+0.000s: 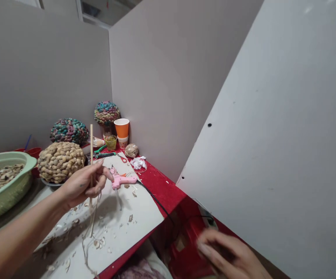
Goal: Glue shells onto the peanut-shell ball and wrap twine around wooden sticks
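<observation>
My left hand (82, 184) is closed around a thin wooden stick (91, 141), held roughly upright over the white board (138, 217). A strand of twine (85, 252) hangs below this hand and trails across the board. Just beyond my fingertips lies a pink glue gun (124, 179), its glue stick poking out toward me. My right hand (228, 254) is off the board at the lower right, with fingers bent and smeared by motion; whether it holds anything is unclear. Shell scraps (98, 243) are scattered under my left hand.
A green basin (25, 174) of shells stands left, beside a shell-covered ball (61, 161). Behind are two colourful balls (69, 131), an orange cup (121, 128), green-handled pliers (106, 155) and a twine ball (131, 150). A black cord (156, 199) crosses the red cloth. Grey panels (168, 85) enclose the table.
</observation>
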The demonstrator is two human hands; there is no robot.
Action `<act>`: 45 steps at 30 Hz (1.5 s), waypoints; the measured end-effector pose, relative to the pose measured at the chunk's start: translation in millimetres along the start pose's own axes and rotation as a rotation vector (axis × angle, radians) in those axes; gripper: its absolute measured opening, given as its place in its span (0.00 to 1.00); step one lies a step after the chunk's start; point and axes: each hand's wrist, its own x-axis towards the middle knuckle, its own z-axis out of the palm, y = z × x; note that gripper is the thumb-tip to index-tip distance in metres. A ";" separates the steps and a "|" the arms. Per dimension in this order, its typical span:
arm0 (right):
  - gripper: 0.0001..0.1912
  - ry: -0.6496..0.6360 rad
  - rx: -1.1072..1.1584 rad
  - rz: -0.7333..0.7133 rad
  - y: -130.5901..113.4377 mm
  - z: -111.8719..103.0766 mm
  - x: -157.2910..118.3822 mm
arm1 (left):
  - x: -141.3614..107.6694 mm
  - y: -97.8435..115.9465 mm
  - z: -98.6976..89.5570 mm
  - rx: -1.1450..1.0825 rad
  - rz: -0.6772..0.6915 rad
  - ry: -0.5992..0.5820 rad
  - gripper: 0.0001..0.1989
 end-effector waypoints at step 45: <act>0.27 -0.347 0.272 -0.270 -101.6 55.1 207.7 | -50.3 -35.0 -37.2 -0.128 -0.190 -0.004 0.13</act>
